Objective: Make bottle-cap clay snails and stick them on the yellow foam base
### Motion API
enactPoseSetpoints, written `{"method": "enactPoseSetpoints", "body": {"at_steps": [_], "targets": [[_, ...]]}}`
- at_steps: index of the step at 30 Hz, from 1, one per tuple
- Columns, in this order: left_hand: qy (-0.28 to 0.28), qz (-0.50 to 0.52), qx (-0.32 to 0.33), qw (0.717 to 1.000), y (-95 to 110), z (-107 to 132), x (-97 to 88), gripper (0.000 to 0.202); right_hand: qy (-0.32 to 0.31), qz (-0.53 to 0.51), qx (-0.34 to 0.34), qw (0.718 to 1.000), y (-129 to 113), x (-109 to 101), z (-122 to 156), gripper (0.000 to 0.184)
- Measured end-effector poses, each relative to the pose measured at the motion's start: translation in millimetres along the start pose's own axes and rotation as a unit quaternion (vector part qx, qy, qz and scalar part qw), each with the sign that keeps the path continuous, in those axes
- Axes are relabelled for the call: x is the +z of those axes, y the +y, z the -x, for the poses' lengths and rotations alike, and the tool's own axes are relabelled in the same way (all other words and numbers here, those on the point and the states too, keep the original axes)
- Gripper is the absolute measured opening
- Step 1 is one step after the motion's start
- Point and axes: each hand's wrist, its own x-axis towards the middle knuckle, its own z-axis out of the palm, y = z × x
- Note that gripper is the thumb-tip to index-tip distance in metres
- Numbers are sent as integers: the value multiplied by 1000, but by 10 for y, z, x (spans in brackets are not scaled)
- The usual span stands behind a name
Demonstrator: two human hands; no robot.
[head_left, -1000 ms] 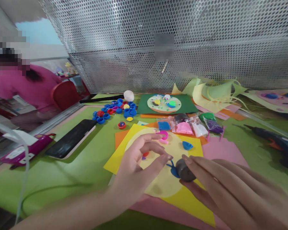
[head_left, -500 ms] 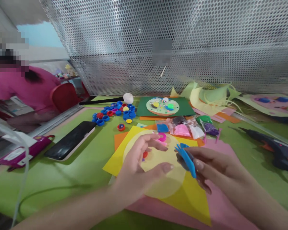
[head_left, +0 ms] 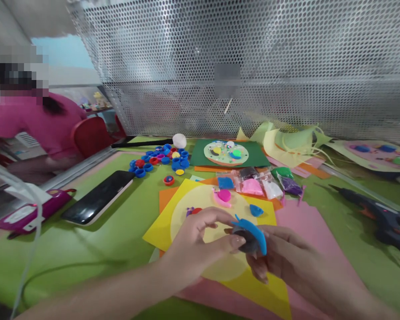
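Between my hands is a clay snail-like figure [head_left: 259,236] with a bright blue body strip, two thin feelers and a dark round shell. My left hand [head_left: 203,244] pinches the dark shell with thumb and forefinger. Closed round the blue side from the right is my right hand [head_left: 286,253], its fingertips partly hidden. Below them lies a pale yellow paper disc [head_left: 226,270] on a bright yellow sheet [head_left: 270,284]. On the disc are a pink snail figure [head_left: 224,195], a blue piece [head_left: 256,210] and a red piece with purple parts [head_left: 196,211], partly covered by my left hand.
Bags of coloured clay [head_left: 252,186] lie behind the disc, beside a decorated disc [head_left: 226,159] on green card. Blue and red bottle caps [head_left: 163,155] and a phone [head_left: 98,195] are left. A glue gun [head_left: 376,206] sits right. A person in pink [head_left: 50,120] sits far left.
The snail-like figure has moved left and slightly down in my right hand. My left hand has closed from open onto its shell. The blue piece on the paper has come into view.
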Motion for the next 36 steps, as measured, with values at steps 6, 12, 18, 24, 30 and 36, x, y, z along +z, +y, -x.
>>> {"method": "enactPoseSetpoints", "body": {"at_steps": [6, 12, 18, 24, 30, 36], "targets": [[12, 4, -21, 1000, -21, -11, 14, 19, 124, 428, -162, 880, -133, -47, 89, 24], [-27, -28, -34, 999, -36, 2, 0, 23, 91, 460, -164, 868, -195, -30, 95, 25], [-46, -30, -38, 998, -15, 15, 1, 24, 84, 419, -150, 892, -200, 9, 74, 25], [-52, -17, -49, 997, -24, 12, -10, 27, 87, 408, -157, 895, -169, 0, 75, 25], [-65, -10, -51, 997, -52, 30, 8, 26, 103, 388, -201, 893, -161, -8, 88, 32], [-79, 17, -48, 996, -52, 33, 1, 29, 90, 414, -205, 882, -172, 12, 65, 27]]}}
